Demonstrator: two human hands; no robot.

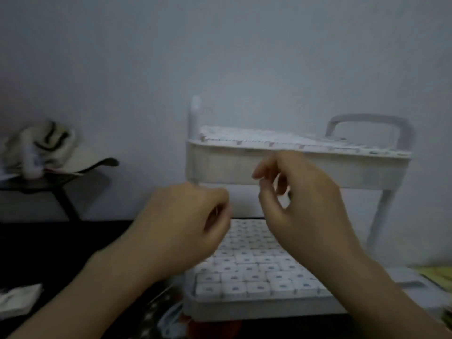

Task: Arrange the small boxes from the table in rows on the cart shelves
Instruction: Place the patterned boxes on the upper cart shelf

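**Two hands raised in front of a filled cart**

A plain pale wall (220,45) runs behind everything. Off to the left a small dark side table (36,184) carries a light cap (80,160) with a dark brim, lying among a blurred heap of pale things. A dark table (61,245) stretches across the foreground, with a crumpled white sheet (19,299) at its near left edge. Some yellow-green papers (437,272) lie at the far right. Both forearms rise from the bottom corners, and the hands cover part of the cart's middle, hiding the back of the lower level and a stretch of the upper rim.

The white cart (244,167) stands against the wall, with a looped handle (369,118) at its right end. Its top shelf (367,174) holds small boxes (256,138) packed edge to edge, only their tops showing above the rim. The lower shelf (256,309) is also covered in tight, straight rows. These boxes are white and square-topped, each with a small dark mark in the centre.

The left hand (186,221) hovers in front of the gap between the shelves. Its fingers are curled inward toward the palm, and I cannot tell whether anything sits inside them. The right hand (305,204) is higher, in front of the top shelf's front wall. Its thumb and forefinger are bent close together as if pinching. The blur keeps me from telling whether they hold a box.
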